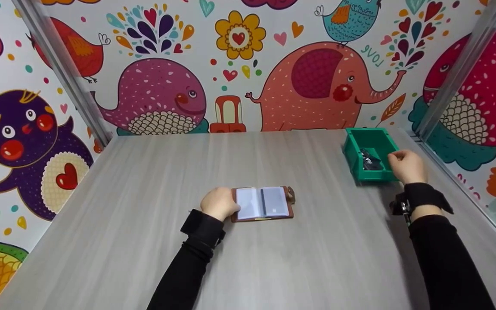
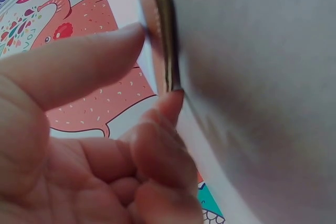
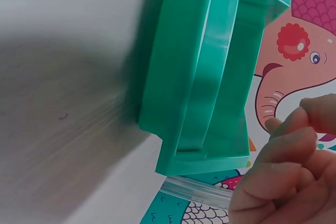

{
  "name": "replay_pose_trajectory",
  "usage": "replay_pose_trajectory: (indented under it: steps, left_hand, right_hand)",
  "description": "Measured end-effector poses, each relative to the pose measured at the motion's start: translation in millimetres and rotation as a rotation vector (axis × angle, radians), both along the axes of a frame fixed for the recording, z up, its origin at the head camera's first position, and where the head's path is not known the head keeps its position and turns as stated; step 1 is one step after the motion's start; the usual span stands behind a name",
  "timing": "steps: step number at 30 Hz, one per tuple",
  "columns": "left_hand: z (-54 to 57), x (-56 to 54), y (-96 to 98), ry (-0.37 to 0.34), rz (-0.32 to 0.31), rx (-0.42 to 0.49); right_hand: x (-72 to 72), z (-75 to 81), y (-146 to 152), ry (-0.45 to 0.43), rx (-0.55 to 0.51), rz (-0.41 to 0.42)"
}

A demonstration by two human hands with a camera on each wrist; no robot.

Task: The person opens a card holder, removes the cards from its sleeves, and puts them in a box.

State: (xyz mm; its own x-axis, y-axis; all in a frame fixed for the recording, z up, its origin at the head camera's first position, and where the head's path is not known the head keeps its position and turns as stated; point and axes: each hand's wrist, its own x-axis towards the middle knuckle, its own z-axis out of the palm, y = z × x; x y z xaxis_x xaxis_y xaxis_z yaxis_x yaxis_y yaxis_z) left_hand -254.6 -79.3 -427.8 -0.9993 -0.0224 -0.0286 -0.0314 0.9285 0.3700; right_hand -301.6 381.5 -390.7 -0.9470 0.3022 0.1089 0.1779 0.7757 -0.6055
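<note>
A brown card holder (image 1: 289,211) lies open on the table, its clear sleeves spread and a snap strap at its right side. My left hand (image 1: 219,203) pinches its left edge; in the left wrist view, the thumb (image 2: 105,59) is on one side of the stitched cover (image 2: 152,19) and a fingertip on the other. Over the right rim of a green bin (image 1: 375,175) is my right hand (image 1: 409,165), its fingers loosely curled with nothing visible in them. Inside the bin sits a black card (image 1: 370,160) with "Vip" lettering.
The bin stands at the far right of the pale wood-grain table (image 1: 153,172), near the back wall. Patterned walls (image 1: 239,77) with cartoon animals enclose the back and sides, and metal posts (image 1: 67,73) stand at the corners.
</note>
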Motion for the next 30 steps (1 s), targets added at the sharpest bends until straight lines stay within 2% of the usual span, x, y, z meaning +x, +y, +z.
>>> replay_pose_trajectory:
  steps: [6,13,18,24,30]
  left_hand:
    - [0.1,0.0,-0.1,0.009,-0.001,0.003]
    - [0.6,1.9,-0.5,0.023,-0.018,0.006]
    - [1.1,2.4,-0.1,0.023,-0.012,0.011]
    - [1.0,2.9,-0.4,0.035,-0.023,0.020]
    - [0.9,2.8,-0.6,0.035,-0.023,0.018]
  right_hand:
    - [-0.2,0.9,-3,-0.012,-0.004,0.008]
    - [2.4,1.6,-15,0.033,0.026,0.065]
    - [2.7,6.7,-33,0.057,0.020,0.143]
    - [7.0,12.9,-61,0.140,0.032,0.237]
    - [11.2,12.1,-86,0.196,0.048,0.315]
